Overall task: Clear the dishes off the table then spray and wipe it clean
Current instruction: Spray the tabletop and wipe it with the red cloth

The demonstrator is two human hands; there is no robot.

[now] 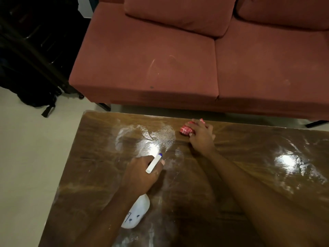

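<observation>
Pretty sure I'm into the spray-and-wipe part now, since there's not a dish in sight on the table [195, 207]. My left hand [140, 173] has its fingers curled round the neck of the spray bottle [138, 211], with the nozzle aimed at the far-left bit of the top where a wet misted patch [160, 138] sits. My right hand [201, 138] is up near the far edge, fingers bunched down on the red-and-white cloth [186, 130] and pressing it to the wood just right of that patch. To do this well I'd pull the cloth left straight through the wet area in overlapping passes, spreading it flatter so it soaks rather than smears. I'd also keep the spray bottle out of its path. There are streaks everywhere, so I reckon plenty's left to do. Count: one spray bottle, one cloth, one table, two hands, zero dishes, one sofa [151, 59] behind.
</observation>
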